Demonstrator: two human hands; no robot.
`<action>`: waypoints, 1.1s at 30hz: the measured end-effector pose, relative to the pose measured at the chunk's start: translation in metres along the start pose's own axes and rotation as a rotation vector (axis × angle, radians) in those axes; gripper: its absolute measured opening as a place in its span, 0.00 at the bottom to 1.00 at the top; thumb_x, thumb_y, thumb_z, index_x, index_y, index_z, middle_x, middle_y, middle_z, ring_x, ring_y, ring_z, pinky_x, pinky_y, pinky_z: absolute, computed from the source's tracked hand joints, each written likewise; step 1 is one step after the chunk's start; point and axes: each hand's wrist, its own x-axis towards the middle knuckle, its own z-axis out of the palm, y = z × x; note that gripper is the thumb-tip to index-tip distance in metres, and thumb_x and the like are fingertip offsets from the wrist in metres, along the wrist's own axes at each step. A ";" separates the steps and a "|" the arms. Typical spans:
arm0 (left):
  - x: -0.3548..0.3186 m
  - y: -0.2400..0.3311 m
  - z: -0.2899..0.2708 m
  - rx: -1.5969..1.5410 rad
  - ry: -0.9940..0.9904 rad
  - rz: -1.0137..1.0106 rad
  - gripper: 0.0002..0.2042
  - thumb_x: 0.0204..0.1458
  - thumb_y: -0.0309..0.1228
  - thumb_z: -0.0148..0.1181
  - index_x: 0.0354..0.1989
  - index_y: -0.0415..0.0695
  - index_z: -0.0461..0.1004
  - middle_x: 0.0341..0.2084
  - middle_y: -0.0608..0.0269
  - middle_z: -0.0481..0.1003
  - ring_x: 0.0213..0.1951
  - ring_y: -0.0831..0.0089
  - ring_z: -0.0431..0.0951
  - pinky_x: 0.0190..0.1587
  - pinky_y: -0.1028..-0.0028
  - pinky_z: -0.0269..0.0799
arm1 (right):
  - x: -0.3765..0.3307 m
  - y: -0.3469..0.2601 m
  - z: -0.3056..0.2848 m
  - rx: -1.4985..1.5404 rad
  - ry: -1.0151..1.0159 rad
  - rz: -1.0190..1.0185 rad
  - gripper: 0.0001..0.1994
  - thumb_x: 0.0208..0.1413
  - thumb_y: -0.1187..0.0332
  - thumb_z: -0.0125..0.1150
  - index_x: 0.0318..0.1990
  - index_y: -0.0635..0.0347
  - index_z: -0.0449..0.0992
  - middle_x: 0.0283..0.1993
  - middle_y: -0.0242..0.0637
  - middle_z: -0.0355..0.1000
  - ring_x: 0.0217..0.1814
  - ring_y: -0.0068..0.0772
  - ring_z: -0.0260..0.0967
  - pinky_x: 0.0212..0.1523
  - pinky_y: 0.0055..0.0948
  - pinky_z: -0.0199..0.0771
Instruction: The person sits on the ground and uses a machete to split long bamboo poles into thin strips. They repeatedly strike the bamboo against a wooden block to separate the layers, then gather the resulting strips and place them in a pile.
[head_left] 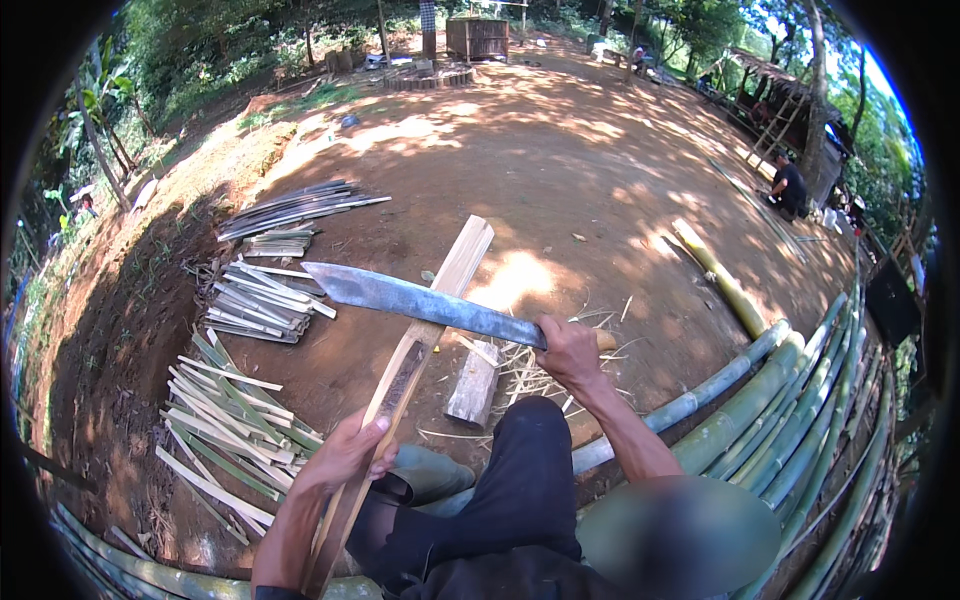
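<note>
My left hand is closed round the lower part of a long split bamboo piece, which slants up and away from me. The inner face of the bamboo is pale, with a darker hollow along the middle. In my right hand is a machete with a long grey blade; the end of its tan handle sticks out past the fist. The blade crosses over the bamboo, its tip toward the left; whether the two touch I cannot tell. Below them a short wooden block lies on the ground, beside pale shavings.
At left lie piles of bamboo strips, more pale strips and darker slats. Green bamboo poles fill the right side, near a shorter bamboo length. A person crouches far right by a thatched shelter.
</note>
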 end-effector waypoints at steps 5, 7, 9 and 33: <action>-0.005 -0.003 0.008 0.007 0.007 -0.012 0.15 0.65 0.42 0.46 0.48 0.43 0.62 0.21 0.66 0.65 0.21 0.79 0.64 0.23 0.78 0.62 | 0.017 0.039 0.005 -0.072 -0.022 0.227 0.05 0.44 0.73 0.57 0.30 0.60 0.69 0.22 0.44 0.71 0.22 0.49 0.73 0.25 0.46 0.72; -0.007 -0.003 0.009 0.011 0.013 -0.019 0.13 0.66 0.41 0.45 0.45 0.43 0.61 0.22 0.64 0.66 0.22 0.77 0.65 0.24 0.77 0.63 | 0.016 0.036 0.006 -0.067 -0.024 0.273 0.06 0.45 0.72 0.58 0.30 0.60 0.69 0.21 0.44 0.71 0.23 0.49 0.73 0.26 0.46 0.73; -0.007 -0.005 0.002 0.004 0.021 -0.018 0.13 0.65 0.41 0.45 0.45 0.43 0.61 0.22 0.63 0.66 0.21 0.77 0.65 0.23 0.77 0.63 | 0.005 0.021 0.006 -0.032 -0.024 0.176 0.07 0.43 0.71 0.60 0.32 0.58 0.71 0.23 0.44 0.71 0.24 0.49 0.73 0.27 0.46 0.72; -0.001 0.000 0.000 0.119 0.059 0.088 0.17 0.65 0.42 0.45 0.50 0.41 0.61 0.21 0.61 0.71 0.18 0.76 0.70 0.19 0.77 0.67 | 0.010 0.019 -0.002 -0.062 -0.026 0.075 0.07 0.43 0.73 0.58 0.31 0.58 0.70 0.25 0.44 0.72 0.25 0.48 0.73 0.28 0.45 0.72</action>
